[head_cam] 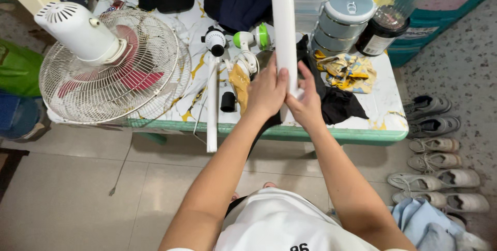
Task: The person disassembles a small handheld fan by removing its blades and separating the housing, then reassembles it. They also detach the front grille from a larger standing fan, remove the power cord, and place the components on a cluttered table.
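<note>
A long white tube stands upright in front of me, rising out of the top of the view. My left hand and my right hand both grip its lower end, just above the table's front edge. Left of my hands a second white pole with a black-and-white knob lies on the table and sticks out past the edge. A white fan head with red blades and a wire cage lies at the table's left end.
The marble-patterned table with a green rim carries a black cloth, a yellow patterned cloth, a grey lidded pot, a clear jar and dark clothes. Several shoes line the floor at right.
</note>
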